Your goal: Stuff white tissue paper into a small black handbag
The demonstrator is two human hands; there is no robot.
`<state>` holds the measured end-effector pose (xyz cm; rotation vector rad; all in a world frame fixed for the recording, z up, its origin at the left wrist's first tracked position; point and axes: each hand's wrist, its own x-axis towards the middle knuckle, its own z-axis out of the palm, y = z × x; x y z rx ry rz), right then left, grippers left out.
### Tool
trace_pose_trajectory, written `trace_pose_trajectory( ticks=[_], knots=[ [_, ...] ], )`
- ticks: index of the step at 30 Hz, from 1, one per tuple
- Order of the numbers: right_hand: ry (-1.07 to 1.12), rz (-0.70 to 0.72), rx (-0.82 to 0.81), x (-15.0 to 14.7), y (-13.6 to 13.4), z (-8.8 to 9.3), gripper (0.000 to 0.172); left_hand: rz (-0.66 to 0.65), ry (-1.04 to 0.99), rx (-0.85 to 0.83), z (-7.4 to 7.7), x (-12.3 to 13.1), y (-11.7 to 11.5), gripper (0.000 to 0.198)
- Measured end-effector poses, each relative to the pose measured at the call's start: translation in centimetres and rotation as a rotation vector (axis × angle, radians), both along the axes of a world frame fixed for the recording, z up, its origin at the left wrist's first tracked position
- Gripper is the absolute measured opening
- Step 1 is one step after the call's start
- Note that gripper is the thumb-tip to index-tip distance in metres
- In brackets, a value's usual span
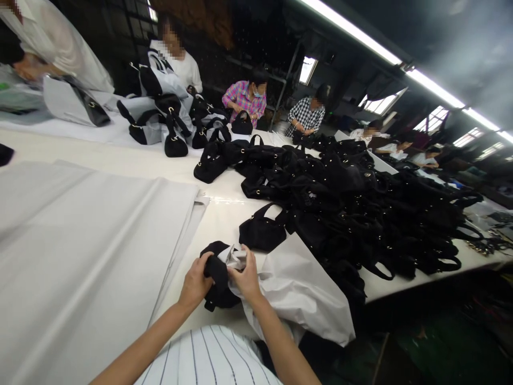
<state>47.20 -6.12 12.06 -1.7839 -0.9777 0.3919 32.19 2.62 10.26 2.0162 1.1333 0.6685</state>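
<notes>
A small black handbag point(223, 289) lies at the near edge of the table, right in front of me. My left hand point(196, 280) grips its left edge, thumb on top. At the bag's opening, my right hand point(246, 272) is closed on a crumpled end of a pale grey sheet point(308, 289), part of which is at the bag's mouth. The rest of that sheet spreads to the right, under and past my right forearm, and hangs over the table edge. Just beyond stands another black handbag point(262, 230) with its handle up.
A large heap of black handbags point(332, 187) covers the table's right side. Flat grey sheets point(88, 230) are stacked at left. Grey and black bags point(160, 117) are piled across the table point(224, 208). Several people work along the far side.
</notes>
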Motion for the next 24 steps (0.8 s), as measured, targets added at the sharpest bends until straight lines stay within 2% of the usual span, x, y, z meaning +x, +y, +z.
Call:
trace_pose_trajectory(
  ticks=[3,5,10,13,17,20,24],
  knots=[
    [0.074,0.166,0.05,-2.0,0.8,0.1,0.029,0.048,-0.016,-0.025,0.3,0.0,-0.1,0.045],
    [0.086,0.262,0.092,-3.2,0.8,0.2,0.024,0.088,-0.027,-0.068,0.5,-0.4,0.1,0.037],
    [0.023,0.56,0.133,-4.5,0.1,0.0,0.049,0.161,-0.056,-0.054,0.5,-1.4,0.1,0.033],
    [-0.083,0.677,0.108,-4.7,0.2,-0.6,0.063,0.168,-0.08,0.002,0.5,-1.5,-0.2,0.036],
    [-0.182,0.688,0.04,-5.5,0.9,-0.7,0.063,0.163,-0.129,-0.004,0.9,-1.6,-0.3,0.04],
    [-0.208,0.682,-0.004,-6.0,1.3,0.1,0.065,0.214,-0.145,-0.093,1.1,-2.0,0.2,0.04],
    [-0.243,0.748,-0.032,-5.8,2.1,1.0,0.065,0.287,-0.147,-0.183,1.1,-2.5,1.7,0.033]
  ],
)
